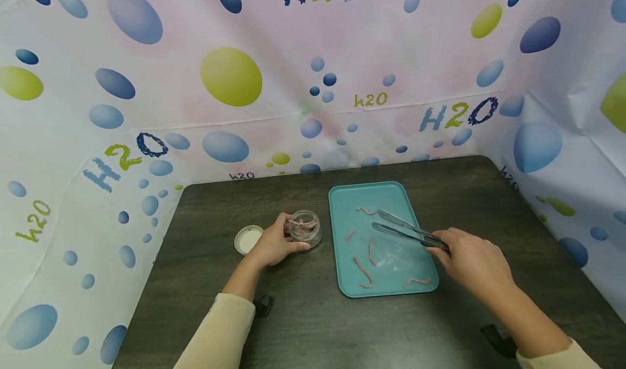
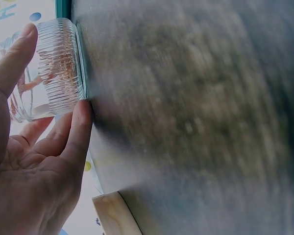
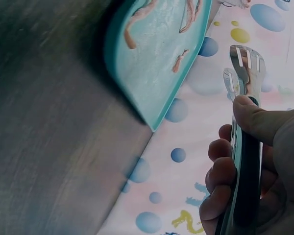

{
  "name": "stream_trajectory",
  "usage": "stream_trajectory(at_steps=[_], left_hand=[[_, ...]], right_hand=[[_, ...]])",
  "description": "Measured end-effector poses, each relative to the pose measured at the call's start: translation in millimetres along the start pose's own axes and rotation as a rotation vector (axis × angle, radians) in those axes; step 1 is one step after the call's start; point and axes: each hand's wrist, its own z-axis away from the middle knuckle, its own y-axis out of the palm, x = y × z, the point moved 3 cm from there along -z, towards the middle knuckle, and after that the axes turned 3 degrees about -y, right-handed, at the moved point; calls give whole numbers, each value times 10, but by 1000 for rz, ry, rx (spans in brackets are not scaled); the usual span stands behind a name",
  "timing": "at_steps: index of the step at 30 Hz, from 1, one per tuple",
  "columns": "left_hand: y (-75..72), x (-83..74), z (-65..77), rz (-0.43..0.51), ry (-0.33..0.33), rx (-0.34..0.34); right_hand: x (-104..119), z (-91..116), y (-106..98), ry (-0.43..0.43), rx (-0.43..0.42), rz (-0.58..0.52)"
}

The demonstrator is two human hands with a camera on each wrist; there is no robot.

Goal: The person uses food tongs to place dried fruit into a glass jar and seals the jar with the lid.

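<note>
My left hand holds an open glass jar on the table, thumb on one side and fingers on the other. Pinkish worm-like strips lie inside the jar. In my right hand is a pair of metal tongs with dark handles and slotted tips. The tongs reach over a turquoise tray, their arms apart. Several pinkish strips are spread on the tray, one of them, a curved strip, just beyond the tong tips. Nothing shows between the tips in the right wrist view.
Left of the jar lies a round lid, its pale inside facing up. The dark wooden table meets a curtain printed with bubbles and H2O along its back and sides.
</note>
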Motion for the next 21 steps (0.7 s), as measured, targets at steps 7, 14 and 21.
stream_trajectory(at_steps=[7,14,21], left_hand=[[4,5,-8,-5,14,-8],[4,5,-7,-6,15,-5],[2,14,-16,-20,14,-8]], right_hand=[[-140,113,56,20,57,-12],[-268,250,99,30,63,0],[-414,407,163,0,97,19]])
